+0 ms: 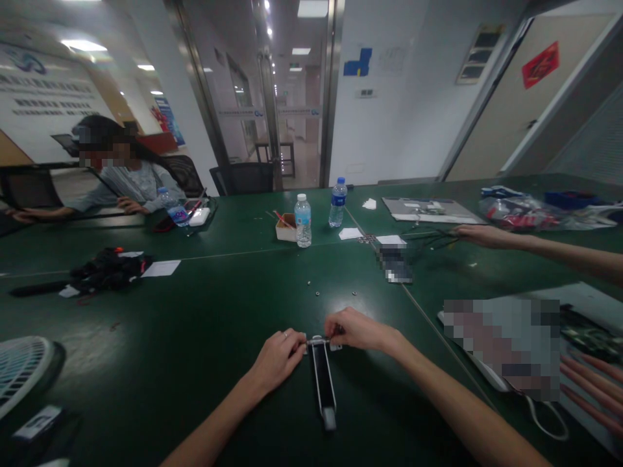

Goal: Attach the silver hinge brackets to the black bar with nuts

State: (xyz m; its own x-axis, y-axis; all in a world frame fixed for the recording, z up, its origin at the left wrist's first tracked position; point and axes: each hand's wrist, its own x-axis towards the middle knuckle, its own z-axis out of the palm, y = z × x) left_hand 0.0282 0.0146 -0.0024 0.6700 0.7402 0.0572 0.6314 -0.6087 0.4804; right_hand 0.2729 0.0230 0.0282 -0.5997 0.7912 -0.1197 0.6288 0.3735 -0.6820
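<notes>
A long narrow black part with a metal bracket at its far end (323, 379) lies on the dark green table (204, 337), pointing toward me. My left hand (280, 358) is closed, its fingers pinching the left side of the bracket. My right hand (357, 329) is closed too, pinching the bracket's right side. What sits between the fingertips is too small to make out. A few small screws (317, 294) lie just beyond my hands.
Two water bottles (302, 220) and a small box (285, 228) stand mid-table. A black bundle (109, 269) lies left, a fan (22, 370) at near left. A co-worker's arm (535, 246) reaches in from the right over cables. A seated person (121, 181) is at far left.
</notes>
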